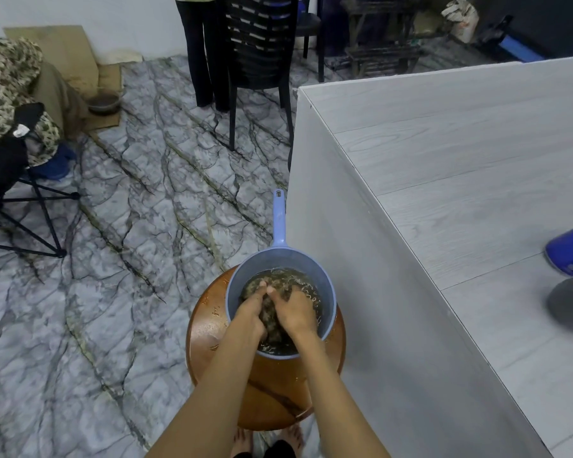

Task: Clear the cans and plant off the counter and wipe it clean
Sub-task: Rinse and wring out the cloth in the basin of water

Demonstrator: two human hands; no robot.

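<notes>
- Head view: the grey counter (460, 166) fills the right side. A blue can (569, 249) and what looks like the plant pot (568, 304) sit at its right edge, both cut by the frame, so clearing seems unfinished and wiping not yet begun.
- A brown round stool (209, 338) stands just beside the counter and carries a blue dipper (328, 285) of murky water. The long axis of the dipper's handle points away from the person.
- A sodden cloth (272, 317) sits inside the dipper.
- Left hand (248, 312) and right hand (296, 312): each grip is curled round the cloth, squeezing it.
</notes>
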